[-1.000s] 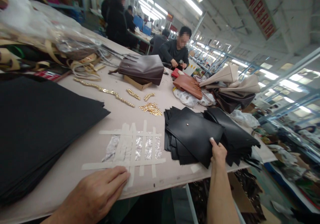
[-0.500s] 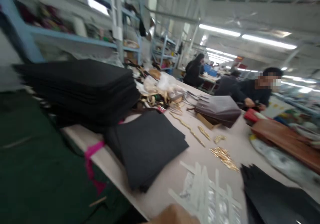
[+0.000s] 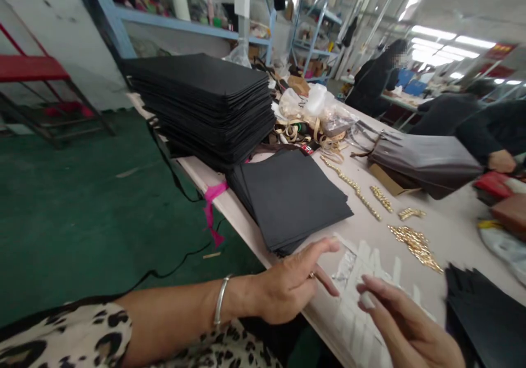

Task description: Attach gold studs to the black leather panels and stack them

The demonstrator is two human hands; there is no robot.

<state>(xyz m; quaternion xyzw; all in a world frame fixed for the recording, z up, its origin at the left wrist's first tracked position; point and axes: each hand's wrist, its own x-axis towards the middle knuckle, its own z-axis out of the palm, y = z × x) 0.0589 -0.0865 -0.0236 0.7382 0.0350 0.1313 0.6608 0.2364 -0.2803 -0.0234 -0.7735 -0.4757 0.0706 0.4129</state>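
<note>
My left hand is open over the table's near edge, thumb and fingers spread apart, by the near corner of a stack of black sheets. A ring and a bracelet show on it. To its right, my right hand is above the white strips, thumb and fingertips drawn together. Whatever is in that pinch, if anything, I cannot make out. The strips lie side by side, some under the right hand, with shiny clear pieces among them. Beyond them lies a pile of small gold metal pieces.
A tall stack of black panels stands at the far left of the table. Gold chain, a dark brown bag and more black sheets lie around. A pink ribbon hangs off the edge. A co-worker's hand is at right.
The view has swung right and down. Both my hands and my left forearm now show over the table's near side; before, only a blurred part of a hand showed at the bottom.
</note>
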